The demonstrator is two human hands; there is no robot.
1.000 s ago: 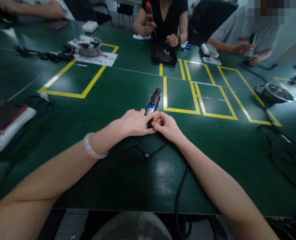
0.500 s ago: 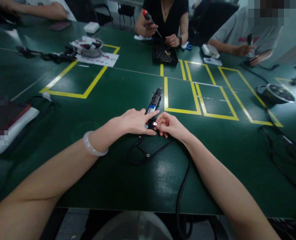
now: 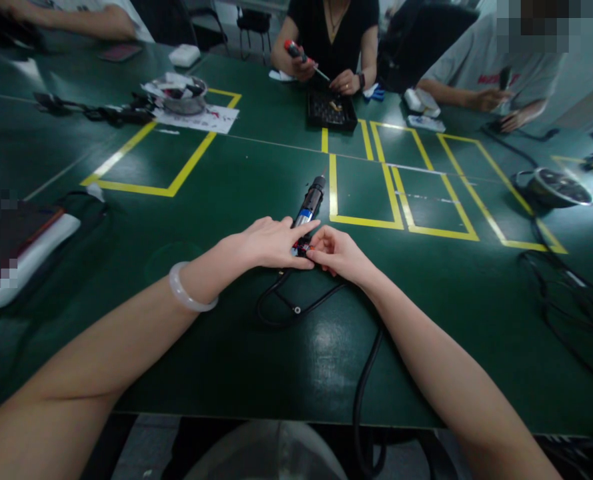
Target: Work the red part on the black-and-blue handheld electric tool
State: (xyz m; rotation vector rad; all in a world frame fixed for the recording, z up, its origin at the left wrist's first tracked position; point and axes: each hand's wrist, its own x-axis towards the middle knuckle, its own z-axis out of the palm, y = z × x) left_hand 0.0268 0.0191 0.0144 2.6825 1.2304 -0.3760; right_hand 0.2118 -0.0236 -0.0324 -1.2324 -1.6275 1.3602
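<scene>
Green tabletop (image 3: pixel 216 373); black tool (image 3: pixel 313 197) unmoved; far screwdriver (image 3: pixel 293 50) lowered.

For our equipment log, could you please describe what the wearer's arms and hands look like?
The left hand and right hand are ungloved; forearms bare, no sleeves in view. A smooth whitish bangle circles the left wrist; nothing shows on the right.

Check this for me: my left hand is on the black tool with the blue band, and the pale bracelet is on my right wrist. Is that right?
Not quite: the pale bracelet is on your left wrist, as the head view shows. Your left hand is indeed on the black tool with the blue band.
</scene>
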